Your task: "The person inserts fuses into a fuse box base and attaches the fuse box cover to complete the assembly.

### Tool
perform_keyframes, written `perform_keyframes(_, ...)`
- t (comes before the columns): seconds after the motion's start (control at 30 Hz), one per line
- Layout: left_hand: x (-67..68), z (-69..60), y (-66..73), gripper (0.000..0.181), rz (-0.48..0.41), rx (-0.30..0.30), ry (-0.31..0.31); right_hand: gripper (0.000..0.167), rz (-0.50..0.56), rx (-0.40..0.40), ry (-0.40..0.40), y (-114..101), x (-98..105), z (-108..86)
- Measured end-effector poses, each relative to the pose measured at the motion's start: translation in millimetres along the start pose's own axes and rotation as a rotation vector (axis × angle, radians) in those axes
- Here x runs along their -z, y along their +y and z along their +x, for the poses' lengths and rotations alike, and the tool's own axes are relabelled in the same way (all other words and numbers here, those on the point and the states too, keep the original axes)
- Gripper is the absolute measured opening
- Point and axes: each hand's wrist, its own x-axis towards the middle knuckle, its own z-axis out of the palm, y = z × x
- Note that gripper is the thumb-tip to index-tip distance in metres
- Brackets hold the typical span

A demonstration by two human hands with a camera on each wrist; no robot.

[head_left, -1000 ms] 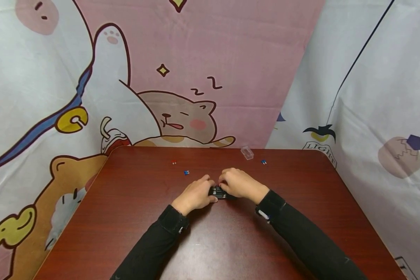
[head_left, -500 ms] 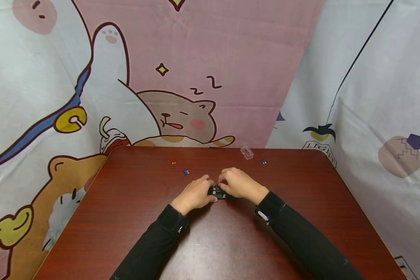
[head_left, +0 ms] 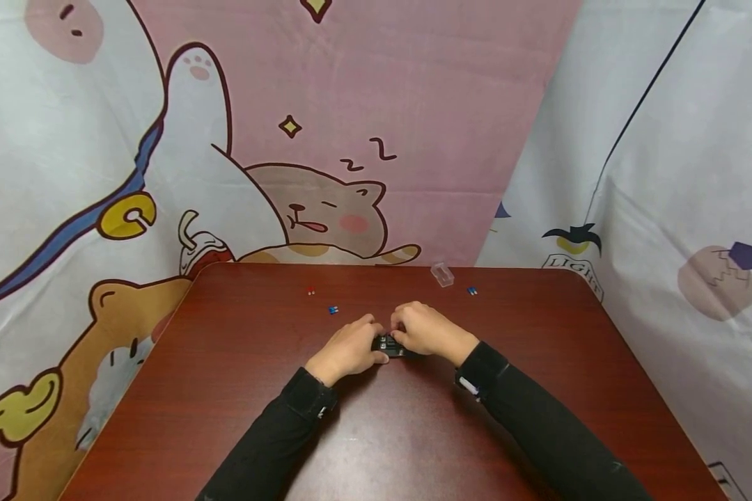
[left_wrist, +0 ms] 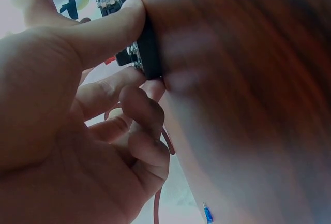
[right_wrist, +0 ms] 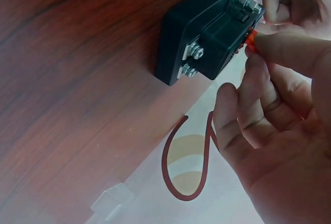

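Note:
A black fuse block [head_left: 388, 346] with metal screw terminals lies on the table between both hands. My left hand [head_left: 346, 349] grips its left end; in the left wrist view the thumb lies along one side of the block [left_wrist: 150, 53] and fingers touch the other. My right hand [head_left: 431, 330] is bent over the block's top. Seen from the right wrist, its thumb and finger pinch a small red blade fuse [right_wrist: 251, 40] at the raised middle of the block [right_wrist: 217, 43]. The fuse's lower part is hidden, so how deep it sits I cannot tell.
Beyond the hands lie small red fuses [head_left: 311, 291], blue fuses [head_left: 333, 309] and, farther right, more blue fuses [head_left: 472, 291]. A clear plastic box [head_left: 442, 274] stands near the back edge of the brown table [head_left: 376, 445]. Behind hangs a printed cloth [head_left: 439, 139].

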Motion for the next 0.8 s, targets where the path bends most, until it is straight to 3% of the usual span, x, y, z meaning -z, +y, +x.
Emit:
perform_keyframes(0.43,-2.3,1.5,-0.6,0.047,-0.007,0.011,-0.010,0.008,-0.004,0.019,0.033,2,1,-8.2)
perform_keyframes(0.8,-1.3,1.2,-1.4,0.047,-0.001,0.025,-0.014,0.010,-0.065,0.100,0.088,7,0,-13.9)
